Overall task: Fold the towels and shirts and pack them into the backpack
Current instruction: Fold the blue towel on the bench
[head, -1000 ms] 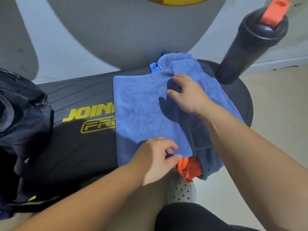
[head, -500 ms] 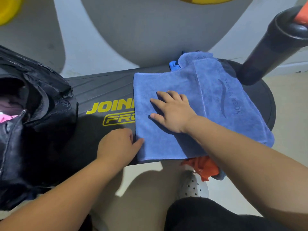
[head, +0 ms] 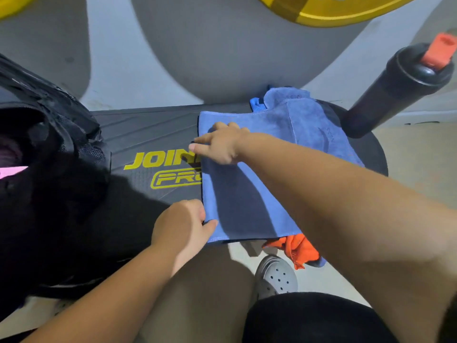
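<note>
While the blue towel (head: 247,194) lies folded on the black worktop (head: 148,129), covering the end of its yellow lettering, both hands work along the towel's left edge. The left hand (head: 183,224) pinches the near left corner between thumb and curled fingers. The right hand (head: 220,144) rests further along that edge with its fingers spread loosely and pressing down, closed on nothing. The open backpack (head: 49,134) sits at the left end of the worktop, well apart from the towel, with something pink showing inside. An orange cloth (head: 296,248) hangs out from under the towel's near right edge, and a dark bottle (head: 395,90) with an orange cap stands at the far right.

The likely trouble, I'd say, is the stack underneath: if the towel is lifted or folded again from this edge, the orange cloth, already over the lip, may slide to the floor beside the grey shoe (head: 277,276). A one-corner pinch could also let the layers slip out of line.

Compared with half a second ago, the right hand has shifted from the middle of the towel to its left edge, and the left hand has gone from lying beside the corner to gripping it.
</note>
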